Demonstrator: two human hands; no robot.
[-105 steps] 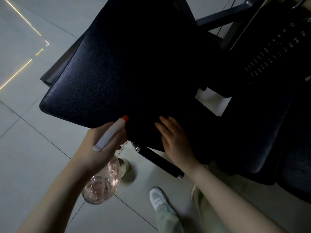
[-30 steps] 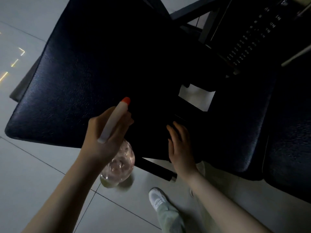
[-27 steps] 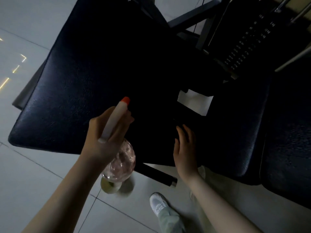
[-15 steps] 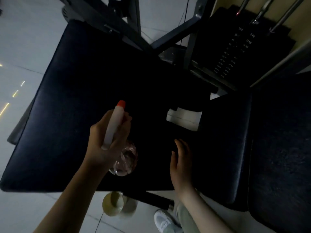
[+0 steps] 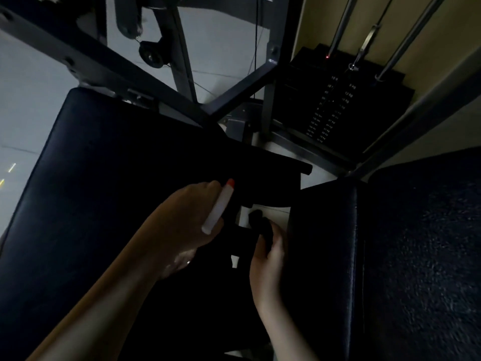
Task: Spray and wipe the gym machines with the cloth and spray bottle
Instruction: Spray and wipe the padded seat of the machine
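Note:
My left hand [image 5: 186, 227] grips the spray bottle [image 5: 218, 207] over the big black seat pad [image 5: 91, 204]. The bottle's white head and orange nozzle point up and right; its clear body shows only as a glint under my wrist. Just to its right, my right hand [image 5: 268, 259] curls around a dark cloth [image 5: 257, 221]. It holds the cloth at the gap between the seat pad and a narrower black pad [image 5: 325, 243]. The scene is very dark, so the cloth's outline is hard to make out.
Grey frame bars [image 5: 234, 100] cross behind the seat pad. A black weight stack [image 5: 330, 108] with guide rods stands at the back right. A third dark pad [image 5: 429, 256] fills the right side. Pale floor tiles [image 5: 26, 113] lie to the left.
The view has tilted up, bringing frame and weight stack into sight. Both hands moved forward toward the gap between the pads. My right hand went from lying flat to curling around the cloth.

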